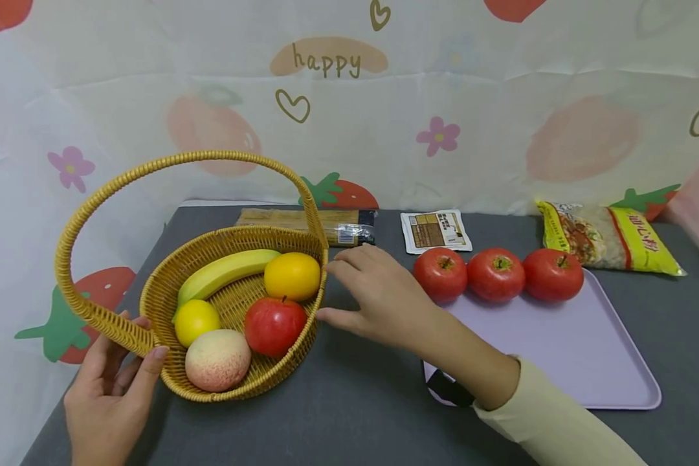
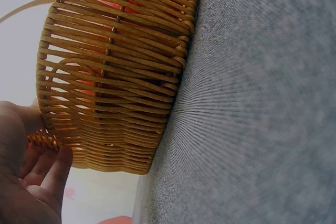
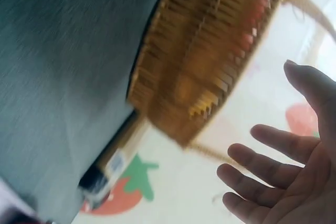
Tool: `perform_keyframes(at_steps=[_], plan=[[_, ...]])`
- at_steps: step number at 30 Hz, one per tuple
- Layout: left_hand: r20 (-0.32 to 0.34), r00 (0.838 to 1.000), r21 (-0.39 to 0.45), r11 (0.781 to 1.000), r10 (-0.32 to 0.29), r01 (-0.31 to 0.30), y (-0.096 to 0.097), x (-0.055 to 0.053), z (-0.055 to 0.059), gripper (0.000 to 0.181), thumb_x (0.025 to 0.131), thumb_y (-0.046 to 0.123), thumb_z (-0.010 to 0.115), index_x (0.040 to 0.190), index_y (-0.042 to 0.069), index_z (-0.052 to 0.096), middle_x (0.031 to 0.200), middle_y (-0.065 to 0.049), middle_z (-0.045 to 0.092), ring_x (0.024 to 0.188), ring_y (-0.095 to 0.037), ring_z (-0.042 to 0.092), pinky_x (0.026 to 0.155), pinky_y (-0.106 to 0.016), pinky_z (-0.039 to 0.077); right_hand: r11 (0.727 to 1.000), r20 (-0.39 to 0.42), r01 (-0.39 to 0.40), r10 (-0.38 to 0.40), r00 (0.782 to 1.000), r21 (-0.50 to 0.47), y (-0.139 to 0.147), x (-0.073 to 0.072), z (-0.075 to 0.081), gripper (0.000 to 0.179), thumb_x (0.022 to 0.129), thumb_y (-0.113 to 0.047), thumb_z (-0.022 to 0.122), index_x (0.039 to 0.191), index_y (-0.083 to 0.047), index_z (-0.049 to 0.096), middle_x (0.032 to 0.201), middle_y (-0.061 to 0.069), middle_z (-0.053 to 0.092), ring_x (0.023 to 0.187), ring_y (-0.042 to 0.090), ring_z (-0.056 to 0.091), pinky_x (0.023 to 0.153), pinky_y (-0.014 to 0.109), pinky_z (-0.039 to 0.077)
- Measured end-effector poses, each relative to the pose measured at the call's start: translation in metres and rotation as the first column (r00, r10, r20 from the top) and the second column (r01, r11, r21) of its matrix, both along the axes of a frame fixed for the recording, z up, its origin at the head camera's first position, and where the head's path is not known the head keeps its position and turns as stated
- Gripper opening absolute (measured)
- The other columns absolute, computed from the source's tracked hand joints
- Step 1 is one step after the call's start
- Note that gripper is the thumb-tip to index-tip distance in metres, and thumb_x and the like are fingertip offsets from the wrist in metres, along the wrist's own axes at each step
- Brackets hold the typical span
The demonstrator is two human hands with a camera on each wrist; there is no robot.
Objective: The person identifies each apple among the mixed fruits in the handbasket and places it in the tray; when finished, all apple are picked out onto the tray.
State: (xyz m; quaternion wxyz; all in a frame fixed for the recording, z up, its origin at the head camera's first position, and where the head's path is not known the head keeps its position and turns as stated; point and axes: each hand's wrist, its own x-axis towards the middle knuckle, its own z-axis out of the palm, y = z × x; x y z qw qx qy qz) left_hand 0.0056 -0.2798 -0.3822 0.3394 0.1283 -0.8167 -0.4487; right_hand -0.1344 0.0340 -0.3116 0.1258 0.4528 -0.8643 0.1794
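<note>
Left hand point(image 1: 107, 395) on grey table point(image 1: 355, 401), strawberry-print backdrop point(image 1: 501, 116) behind.

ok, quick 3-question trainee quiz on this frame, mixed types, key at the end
1. True or false: the right hand is gripping a tomato.
2. How many tomatoes sit along the far edge of the purple tray?
3. The left hand holds which part of the wicker basket? A) the base of its handle B) its underside C) the far rim

Key: 1 false, its fingers are spread beside the basket rim, holding nothing; 2 three; 3 A.
</note>
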Motion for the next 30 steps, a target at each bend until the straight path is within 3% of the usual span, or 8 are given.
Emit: perform_keyframes(at_steps=[7, 10, 14, 17, 24, 30], plan=[[-0.012, 1.000, -0.011, 1.000, -0.009, 0.009, -0.001, 0.000, 0.000, 0.065, 0.084, -0.010, 0.076, 0.142, 0.008, 0.055, 0.121, -0.001, 0.065, 0.107, -0.007, 0.064, 0.081, -0.011, 0.050, 0.989, -0.033, -0.119, 0.122, 0.992, 0.084, -0.035, 0.009, -0.005, 0.052, 0.089, -0.051, 0.073, 0.117, -0.007, 0.068, 0.111, 0.006, 0.066, 0.101, 0.022, 0.057, 0.098, 0.034, 0.046], [-0.021, 1.000, -0.020, 1.000, -0.014, 0.013, -0.001, 0.001, 0.002, 0.065, 0.083, -0.012, 0.075, 0.142, 0.008, 0.056, 0.121, -0.001, 0.065, 0.107, -0.007, 0.064, 0.081, -0.011, 0.051, 0.981, 0.026, -0.138, 0.135, 0.990, 0.136, -0.049, 0.011, -0.005, 0.053, 0.089, -0.054, 0.070, 0.120, -0.011, 0.067, 0.110, 0.004, 0.065, 0.098, 0.018, 0.058, 0.089, 0.030, 0.050], [-0.021, 1.000, -0.021, 1.000, -0.011, 0.011, 0.000, 0.002, 0.004, 0.066, 0.083, -0.012, 0.075, 0.142, 0.008, 0.056, 0.121, -0.001, 0.066, 0.107, -0.007, 0.064, 0.081, -0.011, 0.051, 0.962, 0.187, -0.144, 0.101, 0.977, 0.231, -0.066, 0.010, -0.004, 0.058, 0.090, -0.059, 0.067, 0.129, -0.016, 0.063, 0.107, 0.001, 0.063, 0.087, 0.013, 0.057, 0.069, 0.025, 0.052], [-0.010, 1.000, -0.013, 1.000, -0.004, 0.004, 0.000, 0.003, 0.003, 0.065, 0.083, -0.011, 0.075, 0.142, 0.008, 0.056, 0.121, -0.001, 0.065, 0.108, -0.007, 0.064, 0.081, -0.011, 0.051, 0.939, 0.250, -0.132, 0.051, 0.967, 0.318, -0.077, 0.009, -0.003, 0.062, 0.088, -0.064, 0.065, 0.127, -0.016, 0.061, 0.102, 0.000, 0.062, 0.081, 0.011, 0.056, 0.060, 0.024, 0.049], [0.004, 1.000, -0.008, 1.000, 0.002, -0.002, 0.001, 0.003, 0.002, 0.065, 0.084, -0.010, 0.076, 0.143, 0.009, 0.055, 0.121, 0.000, 0.065, 0.108, -0.007, 0.063, 0.082, -0.010, 0.050, 0.906, 0.260, -0.050, -0.068, 0.963, 0.421, -0.094, 0.009, -0.001, 0.067, 0.082, -0.070, 0.068, 0.115, -0.012, 0.064, 0.096, -0.001, 0.060, 0.077, 0.011, 0.054, 0.054, 0.023, 0.048], [0.013, 1.000, -0.020, 1.000, 0.007, -0.006, 0.001, 0.001, 0.002, 0.066, 0.084, -0.009, 0.076, 0.143, 0.009, 0.055, 0.121, -0.001, 0.064, 0.107, -0.006, 0.063, 0.081, -0.010, 0.050, 0.910, 0.225, -0.029, -0.071, 0.972, 0.414, -0.098, 0.009, -0.004, 0.061, 0.081, -0.063, 0.074, 0.111, -0.011, 0.067, 0.095, -0.002, 0.062, 0.079, 0.011, 0.056, 0.056, 0.022, 0.049]])
